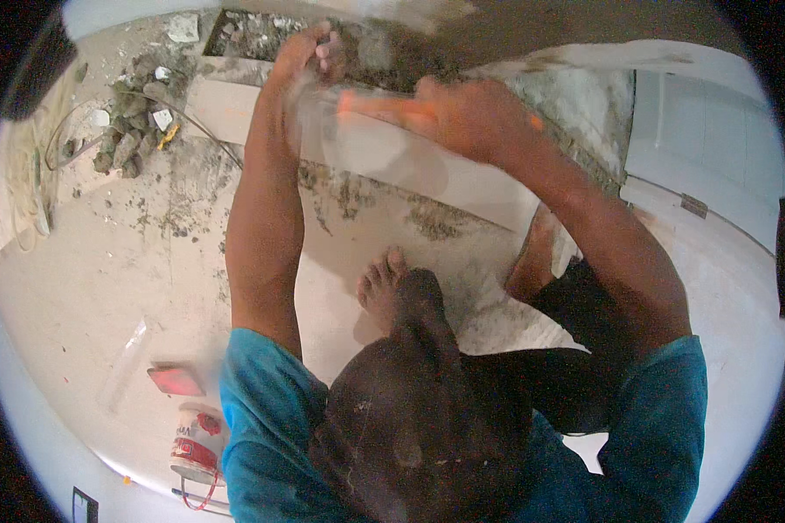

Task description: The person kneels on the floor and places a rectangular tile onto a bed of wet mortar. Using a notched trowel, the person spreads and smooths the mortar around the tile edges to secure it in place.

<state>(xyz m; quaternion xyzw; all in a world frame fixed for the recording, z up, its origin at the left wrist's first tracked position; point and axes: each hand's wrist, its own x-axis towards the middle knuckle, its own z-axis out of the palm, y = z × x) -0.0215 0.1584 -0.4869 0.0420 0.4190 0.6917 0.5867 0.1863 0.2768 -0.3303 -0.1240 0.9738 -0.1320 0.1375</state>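
My right hand [478,119] is closed round the orange handle of a hammer-like tool [382,107]. The tool's greyish head is smeared by motion beside my left forearm. Farther off, my left hand [309,54] has its fingers curled at the edge of a rubble-filled gap in the floor [235,37]; whatever it holds, if anything, is hidden. Below both hands a long pale tile strip [471,190] runs slantwise across the floor, with dark crumbs of dirt along its near edge.
At the far left lie a heap of rubble chunks [131,131] and coiled pale hose [30,187]. A white and red bucket [196,444] and a flat red object [174,379] are at the lower left. To the right stands a white panel [698,139]. My bare foot [379,292] rests mid-floor.
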